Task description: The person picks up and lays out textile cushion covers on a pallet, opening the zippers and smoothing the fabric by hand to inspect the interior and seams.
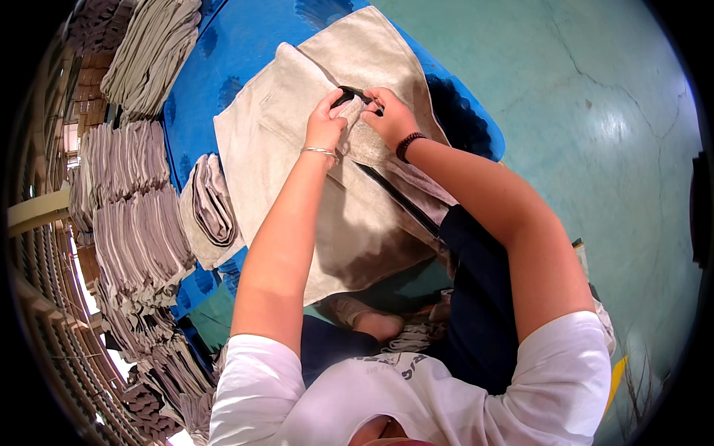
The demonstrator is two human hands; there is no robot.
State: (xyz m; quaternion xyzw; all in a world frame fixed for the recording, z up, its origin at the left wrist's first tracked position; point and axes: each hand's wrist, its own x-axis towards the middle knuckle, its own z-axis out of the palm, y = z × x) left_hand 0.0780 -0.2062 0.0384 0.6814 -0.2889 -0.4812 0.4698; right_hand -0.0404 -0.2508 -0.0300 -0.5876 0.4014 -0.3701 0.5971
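A large beige cloth piece (260, 141), with a long black zipper-like strip (398, 198) running along one opening, is spread over the blue tabletop and hangs toward my lap. My left hand (324, 126) pinches a gathered bit of the cloth beside a black end of the strip. Close to its right, my right hand (393, 120) is closed on the same bunched spot, with fingertips on the black part. What exactly lies between the fingers is partly hidden. A bracelet circles each wrist.
A folded beige cloth bundle (212, 204) lies left of the spread cloth on the blue table (195, 97). Tall stacks of folded grey-beige cloth (141, 230) line the left side. Dark blue patches mark the table. The greenish floor (595, 119) extends to the right.
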